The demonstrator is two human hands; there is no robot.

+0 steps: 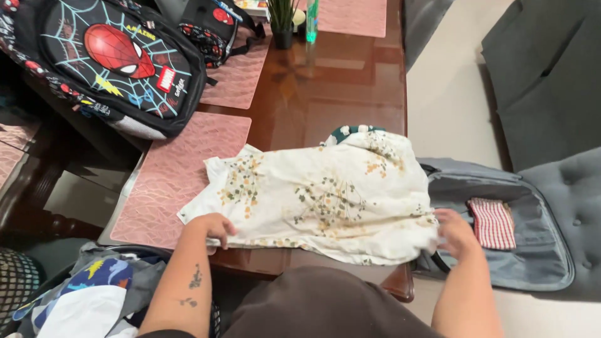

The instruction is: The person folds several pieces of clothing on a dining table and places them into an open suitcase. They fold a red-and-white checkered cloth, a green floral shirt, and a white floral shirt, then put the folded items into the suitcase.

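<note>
Bare forearms, no sleeves showing. Left forearm (181,294), lower left of frame: two small dark tattoos. Dark brown garment (325,307) at bottom centre. Hands without rings or gloves.

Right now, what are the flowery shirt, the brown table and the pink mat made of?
The flowery shirt looks like thin, soft woven cloth, perhaps cotton: it drapes and wrinkles under the left hand and right hand. The brown table looks like polished wood or a wood veneer: glossy, mirroring the plant pot. The pink mat looks like textured plastic or vinyl, with embossed wavy lines, though I can't be sure.
</note>
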